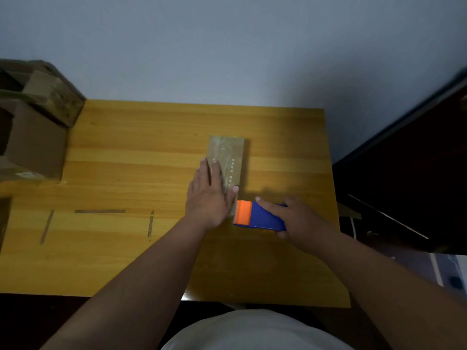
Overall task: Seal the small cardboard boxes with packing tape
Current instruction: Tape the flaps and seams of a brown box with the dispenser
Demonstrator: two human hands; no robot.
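A: Head view: we've got one small cardboard box (226, 157) lying flat on the wooden table (141, 152), right of centre, long axis running away from us. Its top looks glossy, as if taped.

B: Hands?

A: Left hand (209, 195) is flat on the box's near left part, fingers spread and extended, palm down, nothing gripped. Thumb lies across the near end of the box. Right hand (300, 218) is wrapped around the blue body of the tape dispenser (260, 214), index finger stretched along its top. Orange cutter end points left, just beside the box's near right corner and the left thumb. We can't tell whether it touches the box.

B: Edge clearance?

A: Box is well apart from the table's far edge at the wall (227, 46) and from the right edge. The dispenser hand is nearer the right edge. Dark furniture (417, 178) stands past that edge.

B: Free room?

A: The table's left half is bare wood, except three dark tape-like strips (99, 211) near the front left. Larger cardboard boxes (38, 127) are stacked at the far left corner, overlapping the table's left edge. The near edge meets our torso, with both forearms crossing it.
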